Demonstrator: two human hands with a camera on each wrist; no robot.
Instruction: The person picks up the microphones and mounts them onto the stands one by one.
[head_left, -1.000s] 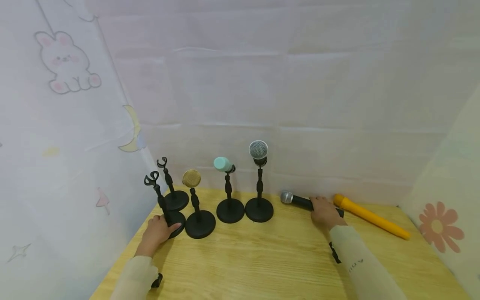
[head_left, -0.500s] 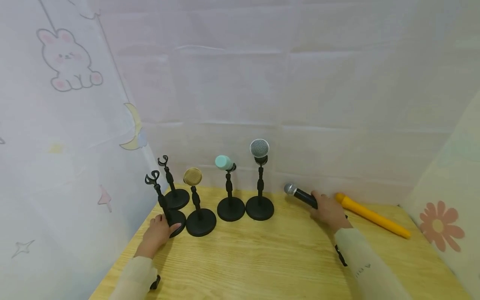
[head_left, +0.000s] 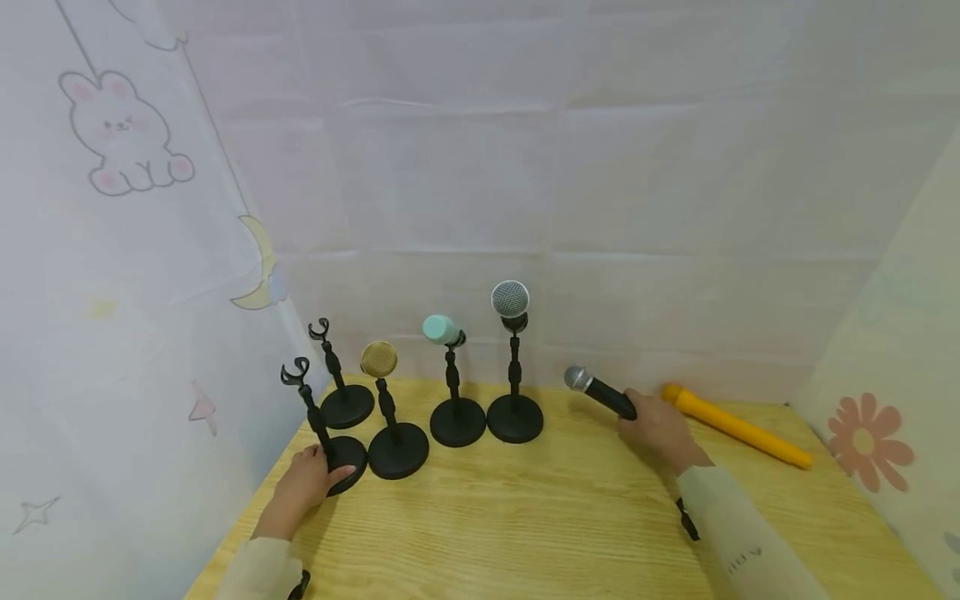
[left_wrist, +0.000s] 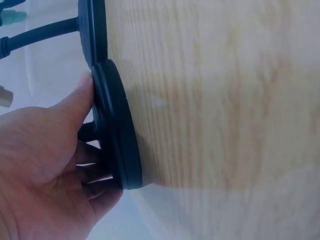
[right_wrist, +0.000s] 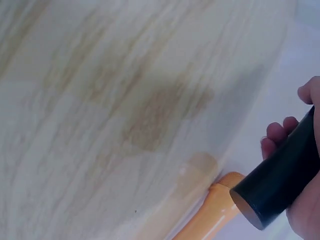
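My left hand (head_left: 300, 485) grips the round base of an unfilled black microphone stand (head_left: 349, 455) at the table's left edge. In the left wrist view its thumb lies over the base (left_wrist: 116, 125) and the fingers reach the rim. Held in my right hand (head_left: 660, 427) is a black microphone (head_left: 611, 397) with a silver mesh head, tilted up to the left above the table. The right wrist view shows its flat butt end (right_wrist: 250, 210) and fingertips (right_wrist: 276, 131) curled round the barrel.
Another unfilled stand (head_left: 347, 407) is at the back left. Upright stands carry a gold-headed microphone (head_left: 379, 359), a mint one (head_left: 439, 329) and a silver-headed one (head_left: 511, 299). An orange microphone (head_left: 738, 427) lies at the right on the wooden table (head_left: 510, 525), near the back wall sheet (head_left: 675, 308).
My right hand has raised the black microphone off the table, head end tipped up. With my left hand on it, the front left stand has slid slightly toward me, apart from the one behind.
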